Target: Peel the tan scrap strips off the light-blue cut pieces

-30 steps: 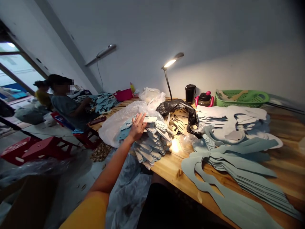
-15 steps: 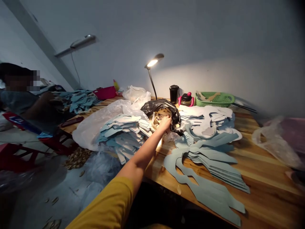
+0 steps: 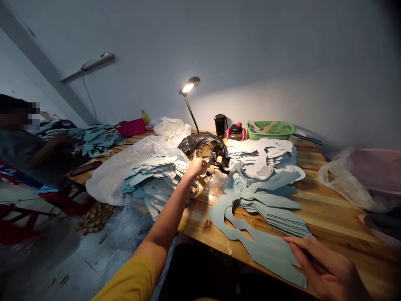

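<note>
My left hand (image 3: 196,166) reaches across the table to the mouth of a black plastic bag (image 3: 200,144), among small tan cut pieces (image 3: 206,154). A pale sliver stands up by its fingers, and whether they grip it is hard to tell. Just left of that hand lies a stack of pale blue cut pieces (image 3: 153,179) on a white plastic bag (image 3: 119,175). My right hand (image 3: 322,263) rests at the lower right with fingers spread, holding nothing, at the edge of long blue-grey cut shapes (image 3: 260,246) on the wooden table (image 3: 338,209).
A seated co-worker (image 3: 19,150) handles a blue pile (image 3: 97,140) at the far left. Along the wall stand a desk lamp (image 3: 188,90), a black cup (image 3: 220,125) and a green basket (image 3: 271,130). A plastic-covered pink tub (image 3: 360,175) sits at the right.
My left hand has moved from the stack to the black bag, then slightly back left. My right hand has entered at the lower right. The view has swung right.
</note>
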Demonstrator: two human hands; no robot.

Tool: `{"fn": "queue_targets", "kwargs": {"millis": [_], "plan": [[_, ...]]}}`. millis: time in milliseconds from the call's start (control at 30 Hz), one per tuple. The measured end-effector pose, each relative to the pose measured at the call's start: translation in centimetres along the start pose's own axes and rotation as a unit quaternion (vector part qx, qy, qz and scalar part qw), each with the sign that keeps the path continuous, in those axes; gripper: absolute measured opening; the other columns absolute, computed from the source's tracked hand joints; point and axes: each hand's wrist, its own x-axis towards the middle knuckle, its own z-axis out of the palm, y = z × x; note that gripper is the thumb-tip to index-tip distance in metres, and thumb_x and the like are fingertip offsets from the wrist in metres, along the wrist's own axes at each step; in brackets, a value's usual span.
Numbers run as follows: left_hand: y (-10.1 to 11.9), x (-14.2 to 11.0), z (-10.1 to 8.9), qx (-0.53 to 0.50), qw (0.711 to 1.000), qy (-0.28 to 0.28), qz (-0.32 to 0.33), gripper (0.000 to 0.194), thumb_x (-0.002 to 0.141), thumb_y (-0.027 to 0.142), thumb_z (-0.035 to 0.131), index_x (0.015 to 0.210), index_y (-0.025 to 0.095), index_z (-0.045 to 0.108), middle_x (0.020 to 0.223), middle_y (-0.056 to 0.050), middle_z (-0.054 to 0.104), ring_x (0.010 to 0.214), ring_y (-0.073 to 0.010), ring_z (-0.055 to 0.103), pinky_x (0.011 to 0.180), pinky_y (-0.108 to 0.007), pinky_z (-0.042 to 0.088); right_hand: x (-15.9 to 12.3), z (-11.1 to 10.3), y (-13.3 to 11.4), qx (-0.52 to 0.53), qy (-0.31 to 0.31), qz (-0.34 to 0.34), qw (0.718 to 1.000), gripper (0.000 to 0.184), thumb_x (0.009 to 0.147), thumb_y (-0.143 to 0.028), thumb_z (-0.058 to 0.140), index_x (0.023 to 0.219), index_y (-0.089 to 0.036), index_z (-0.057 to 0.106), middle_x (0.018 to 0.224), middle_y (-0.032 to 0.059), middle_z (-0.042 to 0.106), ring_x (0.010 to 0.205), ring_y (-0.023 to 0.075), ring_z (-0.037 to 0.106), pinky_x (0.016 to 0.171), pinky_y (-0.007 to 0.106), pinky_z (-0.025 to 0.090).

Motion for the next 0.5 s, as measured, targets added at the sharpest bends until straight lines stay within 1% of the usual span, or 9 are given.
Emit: {"fn": "queue_targets", "kwargs": {"millis": [67,133,200,267,333,400,500], "plan": [[0.0,-0.2,0.3,0.006,0.999,-0.036,0.024,0.015,0.086,0.023,0.063,0.079,0.014,0.073,0.076,-0.004,0.072,0.077,-0.0165,0.066,0.076,-0.026,0.049,0.8,1.0,-0.6,0.012,-0.020,-0.017,1.000,0.014,0.088,-0.029,0.065,0.097,-0.027,0.075,0.082,0.0020,0.074,0.069,0.0165,0.072,0.061,0.019,0.057],[0.0,0.2,0.7,0.020,0.997,-0.062,0.036,0.026,0.089,0.034,0.062,0.077,0.014,0.072,0.074,-0.003,0.071,0.072,-0.0153,0.065,0.074,-0.026,0.050,1.0,1.9,-1.1,0.024,-0.030,-0.014,0.999,0.014,0.089,-0.028,0.063,0.096,-0.026,0.075,0.077,0.0021,0.072,0.064,0.0152,0.070,0.058,0.019,0.055],[0.1,1.3,1.2,0.041,0.997,-0.052,0.029,0.034,0.095,0.040,0.055,0.082,0.012,0.071,0.081,-0.005,0.071,0.077,-0.0165,0.066,0.077,-0.030,0.052,0.7,2.5,-1.2,0.031,-0.036,-0.007,0.999,0.015,0.090,-0.027,0.063,0.098,-0.025,0.075,0.078,0.0024,0.072,0.063,0.0149,0.070,0.057,0.018,0.055],[0.3,2.9,1.7,0.064,0.998,-0.014,0.014,0.031,0.098,0.039,0.053,0.101,0.012,0.068,0.102,-0.008,0.070,0.092,-0.0193,0.066,0.086,-0.037,0.054,0.4,2.9,-1.1,0.032,-0.039,0.004,0.999,0.016,0.090,-0.027,0.063,0.100,-0.025,0.075,0.080,0.0029,0.073,0.066,0.0157,0.071,0.059,0.018,0.056],[0.6,4.5,2.0,0.083,0.996,0.018,0.002,0.033,0.096,0.037,0.057,0.119,0.014,0.061,0.120,-0.010,0.063,0.106,-0.0219,0.063,0.092,-0.043,0.054,0.0,3.0,-0.8,0.031,-0.039,0.012,0.999,0.016,0.090,-0.029,0.063,0.100,-0.024,0.076,0.082,0.0034,0.074,0.070,0.0171,0.073,0.061,0.018,0.057],[0.8,5.9,2.0,0.097,0.995,0.022,-0.001,0.038,0.095,0.037,0.061,0.126,0.016,0.057,0.126,-0.011,0.060,0.110,-0.0229,0.062,0.092,-0.045,0.055,-0.2,3.0,-0.6,0.028,-0.036,0.010,0.999,0.015,0.089,-0.030,0.064,0.097,-0.024,0.076,0.082,0.0035,0.075,0.071,0.0177,0.074,0.064,0.017,0.058],[0.7,7.1,1.7,0.113,0.994,0.001,0.005,0.036,0.095,0.036,0.060,0.125,0.015,0.058,0.124,-0.010,0.061,0.107,-0.0224,0.063,0.091,-0.044,0.056,-0.6,2.8,-0.1,0.029,-0.034,0.009,0.999,0.014,0.088,-0.030,0.066,0.094,-0.023,0.077,0.082,0.0028,0.076,0.070,0.0170,0.074,0.064,0.015,0.058]]}}
